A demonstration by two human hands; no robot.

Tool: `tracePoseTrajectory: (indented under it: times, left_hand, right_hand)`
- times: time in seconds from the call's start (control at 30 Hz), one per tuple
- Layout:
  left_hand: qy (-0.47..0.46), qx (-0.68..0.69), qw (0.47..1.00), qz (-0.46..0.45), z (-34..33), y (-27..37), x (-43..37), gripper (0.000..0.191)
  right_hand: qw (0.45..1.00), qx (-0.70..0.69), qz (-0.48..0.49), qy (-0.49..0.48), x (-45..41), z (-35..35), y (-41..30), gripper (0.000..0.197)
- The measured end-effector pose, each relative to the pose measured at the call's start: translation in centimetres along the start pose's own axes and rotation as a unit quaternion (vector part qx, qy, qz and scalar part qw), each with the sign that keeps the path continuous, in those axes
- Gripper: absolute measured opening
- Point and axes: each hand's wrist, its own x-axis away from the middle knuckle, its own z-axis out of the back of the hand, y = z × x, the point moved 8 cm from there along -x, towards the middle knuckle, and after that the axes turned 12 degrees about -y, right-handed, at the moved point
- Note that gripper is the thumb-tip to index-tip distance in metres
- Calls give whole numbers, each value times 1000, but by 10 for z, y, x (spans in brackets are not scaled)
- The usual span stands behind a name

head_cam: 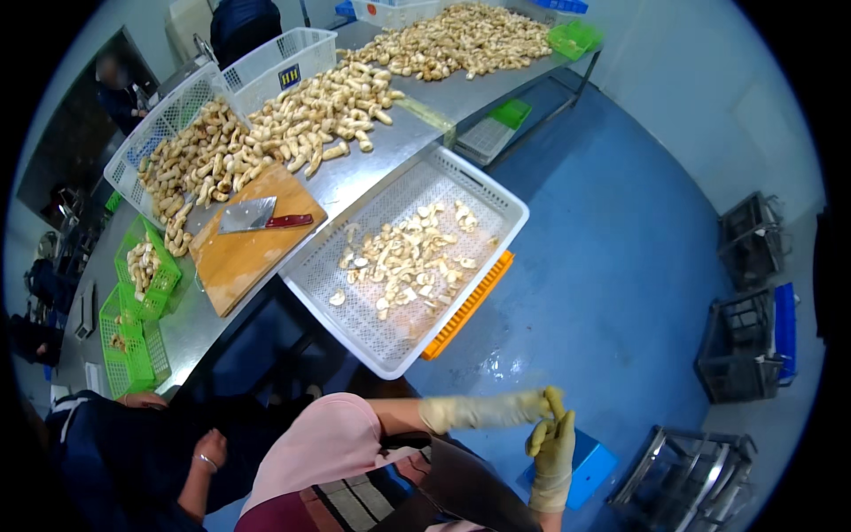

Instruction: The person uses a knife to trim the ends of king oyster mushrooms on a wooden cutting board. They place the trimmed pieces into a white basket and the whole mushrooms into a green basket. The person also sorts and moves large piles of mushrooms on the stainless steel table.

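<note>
Both my hands wear pale yellow rubber gloves and meet at the lower right, away from the table. My left hand reaches across from the left, blurred, its fingertips against or close to the other glove's fingers; its grip is unclear. My right hand points upward with fingers apart and nothing visible in it. Before me, a white perforated plastic tray holds sliced mushrooms. A cleaver with a red handle lies on a wooden cutting board, beside heaped whole mushrooms on the steel table.
White crates and green baskets stand on the table. An orange crate shows beneath the tray's edge. A blue stool-like object is near my hands. A co-worker's hand is at lower left. Metal racks line the right wall.
</note>
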Motion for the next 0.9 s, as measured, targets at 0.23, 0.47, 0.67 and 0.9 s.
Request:
tracePoseTrajectory:
  times: [0.23, 0.47, 0.67, 0.9]
  left_hand:
    - [-100, 21, 995, -3, -21, 28, -97, 77]
    - [-268, 0, 959, 92, 14, 74, -206, 70]
    - [-228, -48, 971, 43, 115, 113, -335, 68]
    - [-168, -38, 983, 67, 243, 156, -422, 63]
  right_hand:
    - [993, 72, -27, -92, -14, 38, -48, 77]
    - [940, 189, -211, -189, -87, 108, -141, 74]
    - [961, 233, -147, -1, -212, 198, -223, 83]
    - [981, 114, -144, -61, -343, 245, -279, 69]
